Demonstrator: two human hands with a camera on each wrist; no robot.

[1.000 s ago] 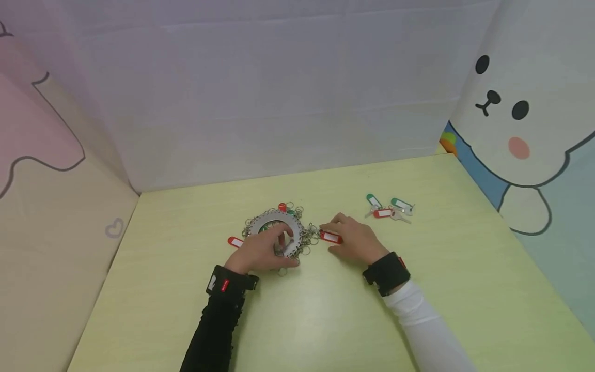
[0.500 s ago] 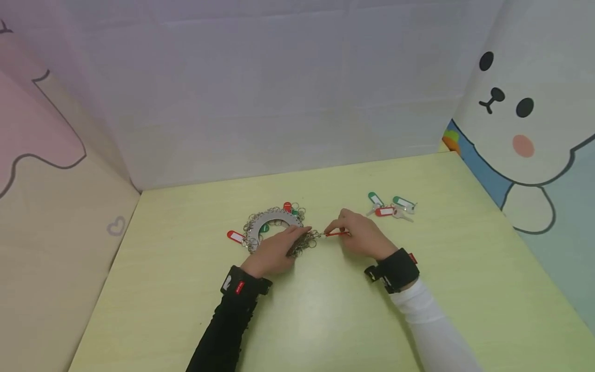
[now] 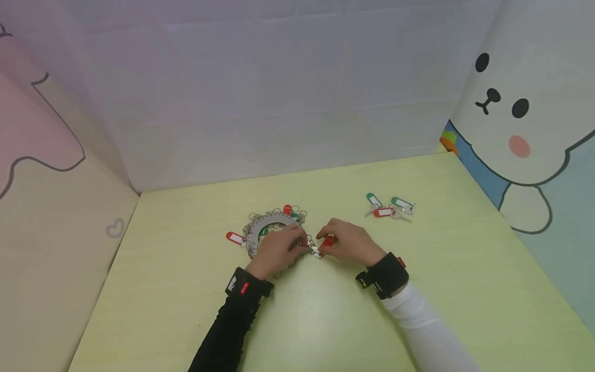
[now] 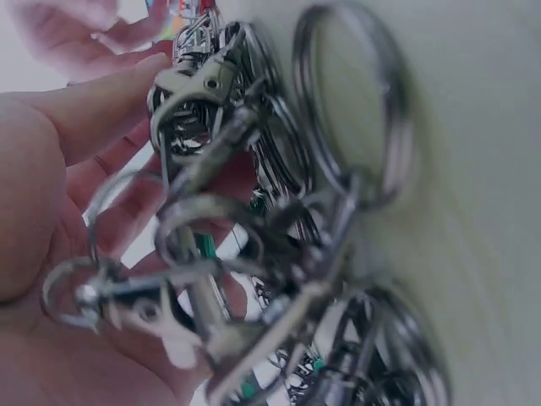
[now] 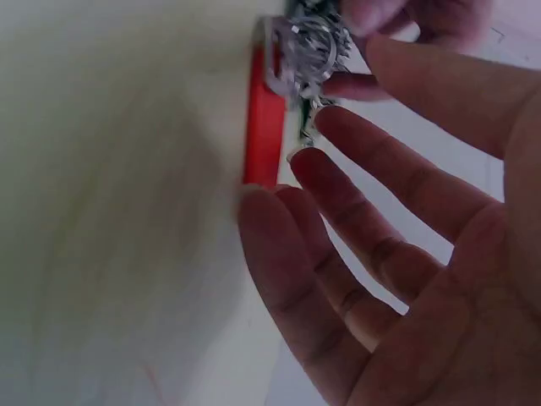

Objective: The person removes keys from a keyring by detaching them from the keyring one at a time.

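Gripping a bundle of metal clasps (image 4: pixel 194 110) with the left hand (image 3: pixel 279 250), thumb against one side and curled fingers behind. Reaches across the near right part of a grey toothed ring (image 3: pixel 253 232), flat on the pale table (image 3: pixel 297 320) and fringed with small metal loops. Shows, in the left wrist view, one large split ring (image 4: pixel 397 101) standing out from the bundle, slightly blurred. Sets the right hand (image 3: pixel 349 243) opposite, just beside the left, with fingers curved and spread apart (clearest in the right wrist view). Rests a fingertip at one end of a red tag (image 5: pixel 265 127), close against the clasps; leaves any pinch on that tag impossible to tell. Includes a side red tag (image 3: pixel 235 237) projecting leftward from the toothed ring, a far red tag (image 3: pixel 287 210) at its far edge, and an inner green tag (image 3: pixel 263 231) within its opening. Displays, well apart beyond the right hand, loose keys (image 3: pixel 401 216) with two green tags (image 3: pixel 402 202) and a loose red tag (image 3: pixel 383 212). Features black wrist straps (image 3: pixel 387 274), a black left sleeve (image 3: pixel 223 330) and a white right sleeve (image 3: pixel 427 325).
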